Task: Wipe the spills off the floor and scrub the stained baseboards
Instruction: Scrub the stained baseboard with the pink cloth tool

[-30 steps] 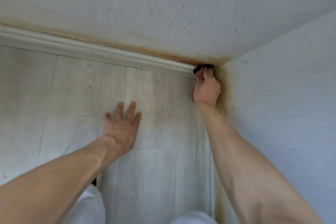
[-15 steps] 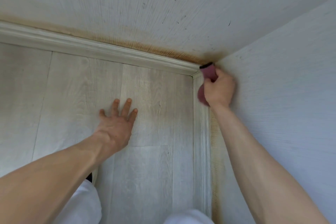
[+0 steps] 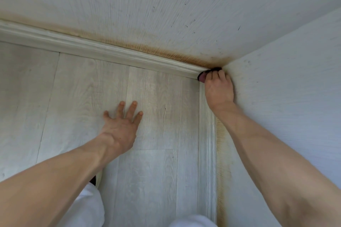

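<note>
In the corner again, sponge (image 3: 203, 77) (gripped)

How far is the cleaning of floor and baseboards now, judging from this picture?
Done: the floor shows no spills in view. In hand: the right hand holds a dark scrubbing pad pressed into the corner where the baseboards meet, while the left hand rests flat on the floor. Left: the brown stain runs along the wall above the far baseboard and beside the right baseboard.
</note>
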